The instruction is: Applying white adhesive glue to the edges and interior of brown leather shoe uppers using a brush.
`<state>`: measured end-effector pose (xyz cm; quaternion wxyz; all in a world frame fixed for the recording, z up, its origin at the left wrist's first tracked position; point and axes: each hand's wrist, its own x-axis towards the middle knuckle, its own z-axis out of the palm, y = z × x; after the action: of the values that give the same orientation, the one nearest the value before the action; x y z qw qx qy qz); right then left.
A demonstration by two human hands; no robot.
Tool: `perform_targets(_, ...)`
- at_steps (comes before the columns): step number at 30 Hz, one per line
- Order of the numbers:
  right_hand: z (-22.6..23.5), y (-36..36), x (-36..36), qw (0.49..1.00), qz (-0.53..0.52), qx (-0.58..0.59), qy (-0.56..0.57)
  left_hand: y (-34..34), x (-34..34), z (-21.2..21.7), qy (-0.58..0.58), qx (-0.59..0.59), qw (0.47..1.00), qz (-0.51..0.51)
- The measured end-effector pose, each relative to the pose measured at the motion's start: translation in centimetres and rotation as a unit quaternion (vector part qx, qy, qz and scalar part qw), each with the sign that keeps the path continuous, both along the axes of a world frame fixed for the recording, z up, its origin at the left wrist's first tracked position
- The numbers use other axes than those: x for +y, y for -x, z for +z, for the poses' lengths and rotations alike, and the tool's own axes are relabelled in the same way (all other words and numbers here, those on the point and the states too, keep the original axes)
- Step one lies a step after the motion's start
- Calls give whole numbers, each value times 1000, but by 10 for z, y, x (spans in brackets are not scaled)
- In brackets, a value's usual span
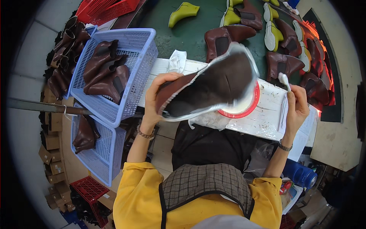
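Observation:
My left hand (153,99) grips a brown leather boot upper (217,86) by one end, held tilted over the white board (267,114). Its dark underside faces up, and a whitish band runs along the edge. Between the fingers of my right hand (299,104) is a small brush (283,81) with a white tip, pointing up and away from the boot. Partly hidden behind the boot is a red-rimmed tub (251,110) of white liquid. A crumpled white cloth (209,120) lies at the board's near edge.
Blue plastic baskets (131,97) with brown boot uppers (106,72) stand at my left. Across the green table (160,40) are more brown boots (225,38) and lime-green boot forms (183,14). A red glow (324,57) shows at the far right.

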<state>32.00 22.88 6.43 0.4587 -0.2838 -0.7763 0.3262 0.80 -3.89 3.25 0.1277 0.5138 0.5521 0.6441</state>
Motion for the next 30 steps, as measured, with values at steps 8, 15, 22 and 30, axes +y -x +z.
perform_targets(8, -62, 20, 8, 979, 8, 117, 167, 6, 28, -32, 11, -294, 942, 165)
perform_targets(15, -172, 32, 27, 938, -40, 118, 325, 70, 103, -65, 33, -550, 834, 8)
perform_targets(22, -177, 33, 23, 956, -92, 85, 264, 132, 198, -57, 68, -427, 898, 84)
perform_targets(30, -176, 41, 17, 960, -110, 78, 246, 234, 320, -92, 91, 272, 926, 244)
